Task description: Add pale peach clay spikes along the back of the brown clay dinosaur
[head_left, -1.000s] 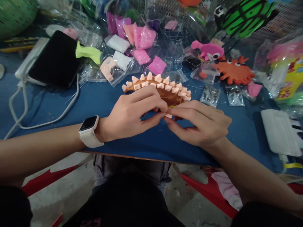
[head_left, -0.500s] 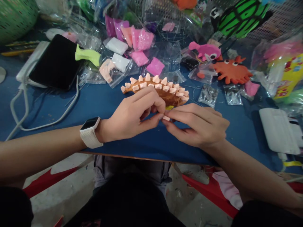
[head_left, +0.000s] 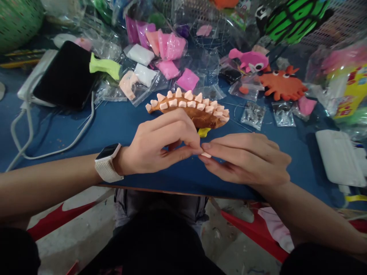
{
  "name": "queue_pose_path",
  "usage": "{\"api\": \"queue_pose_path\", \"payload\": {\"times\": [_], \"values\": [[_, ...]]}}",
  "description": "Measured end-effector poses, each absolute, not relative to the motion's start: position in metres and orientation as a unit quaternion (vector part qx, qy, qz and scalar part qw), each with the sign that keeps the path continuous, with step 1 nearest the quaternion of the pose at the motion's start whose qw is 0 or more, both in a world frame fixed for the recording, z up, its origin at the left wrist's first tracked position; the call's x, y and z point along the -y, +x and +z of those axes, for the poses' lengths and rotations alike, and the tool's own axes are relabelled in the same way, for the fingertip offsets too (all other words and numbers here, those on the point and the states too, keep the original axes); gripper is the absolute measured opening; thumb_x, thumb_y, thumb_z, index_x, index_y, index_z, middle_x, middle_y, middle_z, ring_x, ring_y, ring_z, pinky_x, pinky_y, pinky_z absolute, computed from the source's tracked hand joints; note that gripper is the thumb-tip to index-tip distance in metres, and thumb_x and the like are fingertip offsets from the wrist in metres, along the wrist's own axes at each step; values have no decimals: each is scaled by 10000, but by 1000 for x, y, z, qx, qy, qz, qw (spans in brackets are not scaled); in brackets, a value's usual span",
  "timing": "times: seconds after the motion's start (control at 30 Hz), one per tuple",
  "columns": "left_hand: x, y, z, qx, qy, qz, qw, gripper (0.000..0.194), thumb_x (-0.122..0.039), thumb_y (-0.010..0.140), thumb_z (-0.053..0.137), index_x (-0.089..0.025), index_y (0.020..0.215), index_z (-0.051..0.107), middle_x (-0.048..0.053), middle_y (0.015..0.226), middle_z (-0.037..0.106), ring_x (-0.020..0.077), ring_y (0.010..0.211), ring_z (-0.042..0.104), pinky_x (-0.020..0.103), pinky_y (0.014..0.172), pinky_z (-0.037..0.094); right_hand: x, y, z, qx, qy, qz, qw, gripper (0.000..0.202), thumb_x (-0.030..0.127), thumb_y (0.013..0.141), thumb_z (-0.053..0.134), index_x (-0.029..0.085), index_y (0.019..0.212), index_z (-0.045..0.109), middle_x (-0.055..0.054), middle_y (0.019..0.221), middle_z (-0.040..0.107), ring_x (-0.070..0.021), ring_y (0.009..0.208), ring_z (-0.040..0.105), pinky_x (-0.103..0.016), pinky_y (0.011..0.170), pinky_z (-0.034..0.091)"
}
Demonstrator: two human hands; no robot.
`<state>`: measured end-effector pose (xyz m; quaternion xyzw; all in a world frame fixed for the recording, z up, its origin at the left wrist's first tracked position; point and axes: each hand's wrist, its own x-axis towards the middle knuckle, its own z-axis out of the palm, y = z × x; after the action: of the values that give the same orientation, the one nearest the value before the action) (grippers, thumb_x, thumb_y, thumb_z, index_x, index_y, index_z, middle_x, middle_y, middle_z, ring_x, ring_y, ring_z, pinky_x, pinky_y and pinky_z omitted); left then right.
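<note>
Between the fingertips of both hands is a small pale pink piece of clay. My left hand, with a watch on its wrist, pinches one end of it. My right hand grips the other side between thumb and fingers. Just beyond them lies a brown clay dinosaur-like body with rows of pale pink spikes along its back. A yellow part shows at its lower edge. My left hand hides some of the body's near side.
Bags of pink clay and white clay lie behind. An orange crab figure and a pink fish figure sit at the back right. A black phone and white cable are at left, a white charger at right.
Both hands have shifted slightly right and toward me, away from the brown body, with the pale piece between them. More of the yellow part shows now.
</note>
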<state>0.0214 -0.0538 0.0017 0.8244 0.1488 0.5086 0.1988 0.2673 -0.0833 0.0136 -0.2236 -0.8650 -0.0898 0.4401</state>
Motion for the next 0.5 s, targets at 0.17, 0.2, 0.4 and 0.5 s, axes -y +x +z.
{"api": "queue_pose_path", "payload": {"times": [0.17,0.2,0.4,0.5], "values": [[55,20,-1,-184,825,501,183,111,-308,1079,785,-269,975,790,22,825,753,160,719,709,314,669,606,84,267,15,869,-215,-79,439,102,159,1023,820,245,1080,831,32,960,907,-115,697,818,-215,680,718],[55,20,-1,-181,825,503,183,116,-316,1078,787,-268,973,792,23,819,752,159,718,710,311,668,606,83,268,15,869,-216,-79,438,99,158,1025,818,239,1081,831,26,959,905,-113,706,820,-206,696,718],[56,21,-1,-199,826,490,196,153,-333,1069,796,-271,929,781,16,786,731,156,691,692,312,662,603,83,267,15,865,-217,-78,445,89,172,1026,827,248,1070,818,37,958,908,-101,704,815,-190,716,722],[58,22,1,-188,822,501,194,120,-281,1053,793,-261,942,754,21,807,737,158,708,694,301,643,585,82,266,15,867,-219,-80,440,57,187,1049,813,243,1063,808,40,946,908,-100,679,809,-194,707,721]]}}
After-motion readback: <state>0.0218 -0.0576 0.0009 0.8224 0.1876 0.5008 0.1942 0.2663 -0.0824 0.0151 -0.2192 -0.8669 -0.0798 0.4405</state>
